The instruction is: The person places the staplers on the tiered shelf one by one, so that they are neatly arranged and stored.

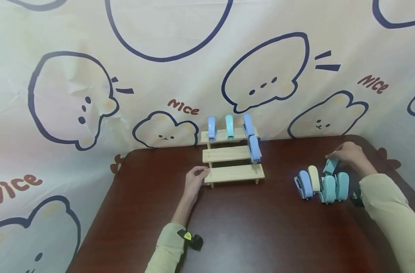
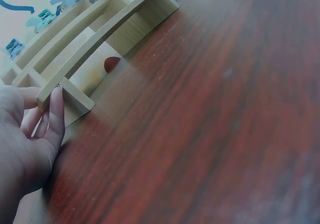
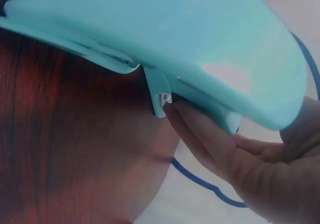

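Note:
In the head view, my left hand [image 1: 195, 182] pinches the left end of the lowest step of a wooden three-step rack [image 1: 233, 173]. The left wrist view shows thumb and fingers on either side of that board's corner [image 2: 54, 88]. Far to the right, my right hand [image 1: 349, 154] grips a teal stapler [image 1: 330, 166] behind a group of staplers. That group holds a blue stapler [image 1: 305, 184], a cream stapler [image 1: 314, 178] and two teal staplers [image 1: 327, 189]. A large teal stapler [image 3: 165, 28] fills the right wrist view and partly hides the right hand [image 3: 250, 169].
On the rack's top step stand a blue stapler [image 1: 212, 128], a light teal stapler [image 1: 229, 126] and another blue stapler [image 1: 248, 125]. One more blue stapler [image 1: 254, 149] stands at the middle step's right end. A printed cloth [image 1: 207, 83] hangs behind the dark wooden table [image 1: 248, 227].

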